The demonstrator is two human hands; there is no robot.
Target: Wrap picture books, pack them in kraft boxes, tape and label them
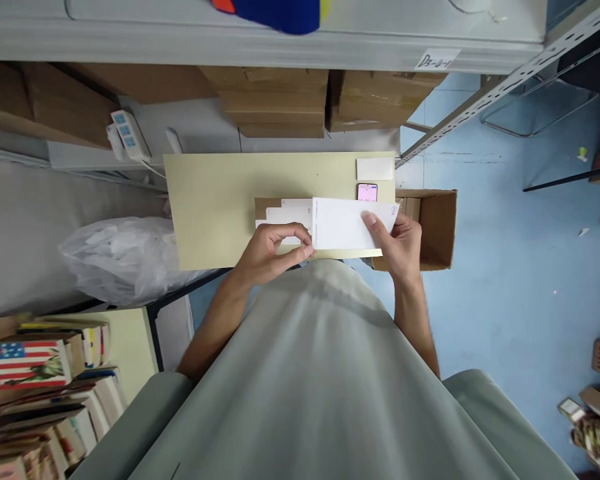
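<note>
My right hand (403, 243) grips a flat white card (345, 225), much like a postcard or envelope, by its right end, thumb on top. A small round mark is printed in the card's upper right corner, and faint print runs along its left edge. My left hand (277, 250) is at the card's lower left corner with thumb and forefinger nearly together; their tips meet the corner. Partly behind that hand, several staggered white sheets (290, 212) lie on the table beside a brown piece (267, 205). A lit phone (367, 193) lies just beyond the card.
The pale yellow table (210, 207) carries a small white slip (375, 168) at its far right. An open cardboard box (437, 230) stands to the right. Plastic bags (125, 257) bulge at the left, above stacked books (55, 413). A shelf (260, 47) crosses overhead beyond the table.
</note>
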